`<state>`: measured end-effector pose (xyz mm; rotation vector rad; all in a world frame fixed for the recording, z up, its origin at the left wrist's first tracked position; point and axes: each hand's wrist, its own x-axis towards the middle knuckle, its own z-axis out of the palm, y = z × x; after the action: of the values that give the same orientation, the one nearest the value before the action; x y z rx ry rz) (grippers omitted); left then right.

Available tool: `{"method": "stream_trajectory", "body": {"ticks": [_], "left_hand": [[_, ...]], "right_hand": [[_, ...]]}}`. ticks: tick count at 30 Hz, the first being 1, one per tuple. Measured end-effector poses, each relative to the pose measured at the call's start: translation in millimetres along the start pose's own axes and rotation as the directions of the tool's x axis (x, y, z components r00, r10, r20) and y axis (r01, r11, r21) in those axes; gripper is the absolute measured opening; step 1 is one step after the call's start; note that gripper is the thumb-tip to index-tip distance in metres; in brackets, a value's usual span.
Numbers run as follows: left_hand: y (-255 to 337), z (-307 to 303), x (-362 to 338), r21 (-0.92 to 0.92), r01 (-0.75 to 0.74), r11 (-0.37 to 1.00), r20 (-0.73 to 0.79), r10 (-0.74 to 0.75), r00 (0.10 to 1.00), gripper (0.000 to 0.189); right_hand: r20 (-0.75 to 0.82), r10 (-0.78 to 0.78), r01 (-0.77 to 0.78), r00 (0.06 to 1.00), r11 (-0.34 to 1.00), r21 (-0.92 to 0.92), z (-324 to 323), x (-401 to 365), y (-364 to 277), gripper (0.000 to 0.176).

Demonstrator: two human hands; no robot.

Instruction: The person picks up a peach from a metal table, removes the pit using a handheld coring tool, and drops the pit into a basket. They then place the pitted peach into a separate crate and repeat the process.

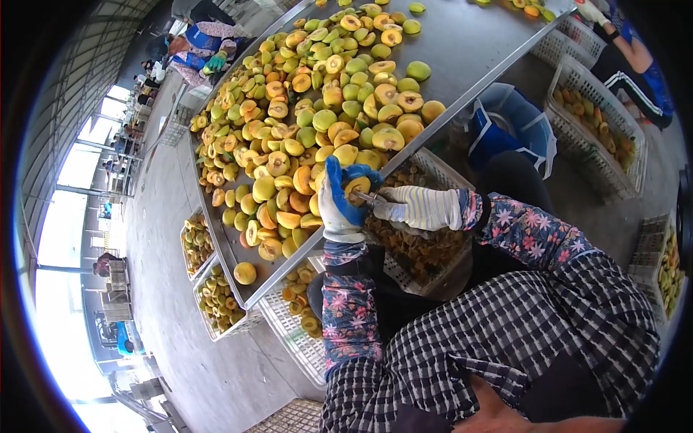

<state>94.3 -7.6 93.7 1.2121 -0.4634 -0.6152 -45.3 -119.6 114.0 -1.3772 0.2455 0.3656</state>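
My left hand (341,202), in a white glove with blue-coated fingers, is closed around a peach half (356,188) with its cut face up. My right hand (424,207), in a striped white glove, grips a thin metal pitting tool (371,197). The tool's tip meets the cut face of the peach half. Most of the tool's handle is hidden in the glove. Both hands are just over the near edge of a metal table (451,54), beside a large heap of halved peaches (289,144).
Below my hands is a crate (458,180) of fruit pieces. A blue bucket (509,123) stands to its right, near another filled crate (603,130). More crates (216,303) stand at left. A co-worker (198,50) works across the table; another person (635,65) is at right.
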Motion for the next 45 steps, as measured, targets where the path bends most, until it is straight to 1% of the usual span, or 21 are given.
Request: {"method": "stream_trajectory", "body": {"ticks": [1, 2, 3, 4, 6, 9, 11, 12, 14, 15, 21, 25, 27, 29, 32, 36, 37, 38, 40, 43, 45], "left_hand": [[1.1, 1.4, 0.0, 0.017, 0.021, 1.000, -0.003, -0.021, 1.000, 0.052], [2.0, 3.1, 0.0, 0.034, 0.042, 0.999, -0.008, -0.041, 0.999, 0.052], [-2.4, 5.9, -0.4, 0.321, -0.220, 0.921, 0.055, 0.214, 0.975, 0.053], [-4.7, 5.6, -1.4, 0.239, -0.189, 0.952, 0.035, 0.186, 0.982, 0.052], [-2.8, 10.1, -2.0, 0.069, -0.127, 0.990, 0.010, 0.127, 0.992, 0.051], [16.1, 18.2, -2.2, -0.258, 0.268, 0.928, -0.003, -0.278, 0.961, 0.048], [1.9, 6.0, 2.9, -0.315, 0.326, 0.891, 0.067, -0.321, 0.945, 0.046], [2.3, 6.4, 2.9, -0.340, 0.357, 0.870, 0.106, -0.341, 0.934, 0.045], [4.5, 8.0, -0.6, -0.375, 0.352, 0.858, 0.125, -0.329, 0.936, 0.044], [7.5, 13.2, -3.9, -0.425, 0.355, 0.833, 0.129, -0.332, 0.934, 0.044], [9.3, 21.0, -12.4, -0.646, 0.394, 0.654, 0.183, -0.368, 0.912, 0.037], [-2.2, 16.0, -12.1, -0.704, 0.392, 0.593, 0.241, -0.319, 0.916, 0.031], [-1.9, 18.5, -13.6, -0.713, 0.334, 0.616, 0.185, -0.294, 0.938, 0.030], [3.0, 20.4, -20.9, -0.705, 0.291, 0.647, 0.118, -0.298, 0.947, 0.029], [5.1, 17.3, -22.6, -0.847, 0.131, 0.514, -0.021, -0.279, 0.960, 0.027], [7.6, 13.3, -30.9, -0.818, 0.135, 0.559, 0.012, -0.218, 0.976, 0.033], [8.3, 6.6, -34.2, -0.779, 0.158, 0.606, 0.014, -0.235, 0.972, 0.038], [6.8, 6.5, -31.8, -0.815, 0.141, 0.562, -0.015, -0.264, 0.964, 0.041], [5.4, 5.5, -36.4, -0.786, 0.187, 0.590, 0.052, -0.238, 0.970, 0.043], [-4.1, 8.0, -34.9, -0.785, 0.110, 0.609, 0.021, -0.152, 0.988, 0.045], [-3.3, 13.0, -45.0, -0.717, 0.052, 0.696, -0.006, -0.081, 0.997, 0.046]], "right_hand": [[-0.050, -0.065, 0.070, 0.997, 0.991, 0.112, 7.4, 2.9, 7.7, 0.027], [0.049, -0.010, -0.003, 0.999, 0.967, 0.256, 5.8, 5.0, 10.4, 0.028], [0.154, 0.032, -0.090, 0.988, 0.919, 0.385, 3.4, 4.5, 10.6, 0.029], [0.261, 0.059, -0.186, 0.964, 0.848, 0.497, 2.7, 3.3, 10.1, 0.031], [0.158, 0.053, -0.113, 0.986, 0.909, 0.402, 5.8, 1.0, 8.6, 0.034], [0.063, -0.012, -0.002, 0.998, 0.974, 0.228, 7.6, -0.9, 7.4, 0.034], [0.006, -0.061, 0.060, 0.998, 0.994, 0.095, 10.5, -2.6, 7.1, 0.035], [0.067, 0.004, -0.017, 0.998, 0.980, 0.200, 8.4, -3.5, 6.9, 0.034], [0.208, 0.111, -0.184, 0.972, 0.911, 0.370, -2.0, -3.9, 6.6, 0.034], [0.237, 0.098, -0.197, 0.967, 0.874, 0.444, -2.9, -4.4, 7.1, 0.035], [0.244, 0.036, -0.152, 0.969, 0.867, 0.474, -0.1, -19.1, 1.3, 0.036], [0.236, -0.008, -0.109, 0.972, 0.873, 0.476, 0.1, -11.6, 13.5, 0.036], [0.242, -0.055, -0.072, 0.969, 0.870, 0.487, 0.2, -10.8, 16.7, 0.035], [0.201, -0.119, 0.012, 0.972, 0.884, 0.466, 8.4, -20.2, 16.3, 0.035], [0.140, -0.160, 0.092, 0.977, 0.913, 0.398, 31.7, -35.8, 11.2, 0.034], [-0.080, -0.250, 0.263, 0.965, 0.914, 0.309, 37.7, -38.1, 12.5, 0.032], [-0.134, -0.234, 0.264, 0.963, 0.923, 0.281, 33.9, -39.4, 10.2, 0.032], [-0.154, -0.242, 0.274, 0.958, 0.930, 0.245, 27.8, -38.5, 11.1, 0.031], [-0.225, -0.208, 0.253, 0.952, 0.948, 0.191, 28.1, -41.4, 2.8, 0.029], [-0.264, -0.312, 0.279, 0.912, 0.947, -0.157, 30.5, -39.3, -4.5, 0.028], [-0.249, -0.452, 0.311, 0.857, 0.838, -0.448, 28.8, -28.5, 5.6, 0.029]]}}
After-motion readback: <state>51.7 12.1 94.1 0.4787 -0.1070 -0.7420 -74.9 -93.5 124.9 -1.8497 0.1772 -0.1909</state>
